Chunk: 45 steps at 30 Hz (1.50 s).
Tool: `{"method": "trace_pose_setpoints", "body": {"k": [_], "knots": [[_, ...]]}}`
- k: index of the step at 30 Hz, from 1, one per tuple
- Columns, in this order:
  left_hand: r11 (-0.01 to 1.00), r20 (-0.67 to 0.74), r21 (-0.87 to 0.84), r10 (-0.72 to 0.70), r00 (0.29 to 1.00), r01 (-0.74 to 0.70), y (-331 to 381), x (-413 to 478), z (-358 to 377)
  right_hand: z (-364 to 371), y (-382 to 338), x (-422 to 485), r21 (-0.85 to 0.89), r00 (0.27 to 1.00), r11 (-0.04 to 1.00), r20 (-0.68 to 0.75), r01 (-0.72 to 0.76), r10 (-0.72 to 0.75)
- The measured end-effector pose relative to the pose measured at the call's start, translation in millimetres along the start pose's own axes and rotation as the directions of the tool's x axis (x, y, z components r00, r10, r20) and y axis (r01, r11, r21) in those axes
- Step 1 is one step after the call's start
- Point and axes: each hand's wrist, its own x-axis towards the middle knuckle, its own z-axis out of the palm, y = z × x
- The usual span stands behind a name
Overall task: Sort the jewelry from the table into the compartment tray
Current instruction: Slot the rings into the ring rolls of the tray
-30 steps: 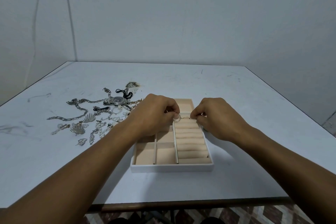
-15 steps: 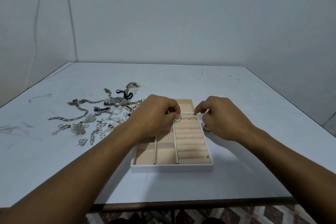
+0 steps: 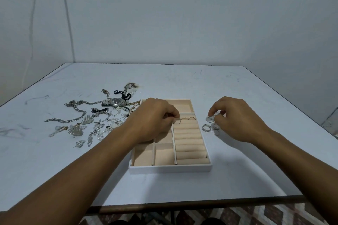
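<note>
Head view: a white compartment tray [image 3: 170,168] with beige lining sits on the white surface [image 3: 54,170], near the front edge. Its right side is a column of padded ring rolls; its left side is split into open compartments, with one wide compartment across the far end.

The left hand [image 3: 153,120] lies over the tray's left compartments with its fingers curled in, the fingertips pinching a thin gold ring [image 3: 178,121] at the left end of the farthest ring slot. Two more thin rings [image 3: 188,118] stand in that same slot, just beside it.

The right hand [image 3: 236,118] is off the tray's right side, thumb and forefinger curled round a silver ring [image 3: 210,119] just above the surface. A patterned silver band [image 3: 206,127] and other loose rings [image 3: 215,131] lie beside the tray's right wall, partly under that hand.

Left of the tray is the unsorted jewelry: a wristwatch [image 3: 117,101], a long link chain [image 3: 73,115], two shell-shaped pieces [image 3: 86,120] and a tangle of smaller chains and charms that are too small to tell apart.
</note>
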Motion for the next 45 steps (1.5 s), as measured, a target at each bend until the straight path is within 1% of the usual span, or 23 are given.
{"method": "trace_pose_setpoints", "body": {"k": [5,11,16,25,28,33,36,39,45], "knots": [[0.998,0.004,0.028,0.050,0.999,-0.050,-1.9,-0.6,1.3,-4.8,4.1,-1.6,-0.009,1.000,1.000,-0.005,-0.015,0.015],[0.994,-0.029,0.040,0.107,0.994,-0.105,-2.2,-2.0,2.0,-5.5,4.5,-3.7,0.003,1.000,1.000,-0.008,-0.024,0.024],[0.992,0.007,0.088,0.093,0.996,-0.093,-3.3,-3.7,2.1,-5.7,4.3,-4.7,0.001,1.000,1.000,-0.003,-0.026,0.026],[0.994,0.037,0.088,0.065,0.997,-0.068,-1.0,-4.1,2.1,-9.5,7.0,-6.7,0.007,0.999,0.999,-0.004,-0.033,0.033],[0.992,0.023,0.102,0.069,0.997,-0.071,0.4,-2.8,2.4,-13.5,11.9,-7.1,0.000,0.999,0.999,-0.006,-0.040,0.040],[0.992,0.005,0.102,0.071,0.997,-0.071,15.8,12.9,6.0,-21.1,22.3,-10.2,0.045,0.995,0.994,0.027,-0.096,0.095],[0.991,0.045,0.101,0.081,0.996,-0.085,29.8,33.3,12.7,-21.9,23.6,-15.5,0.035,0.993,0.994,0.050,-0.106,0.104],[0.985,0.107,0.151,0.071,0.992,-0.087,39.5,54.2,24.2,-20.3,21.2,-20.9,0.008,0.991,0.993,0.074,-0.117,0.116],[0.963,0.182,0.247,0.062,0.981,-0.107,53.7,80.7,40.2,-13.8,17.8,-20.8,-0.084,0.991,0.990,0.068,-0.111,0.117]]}}
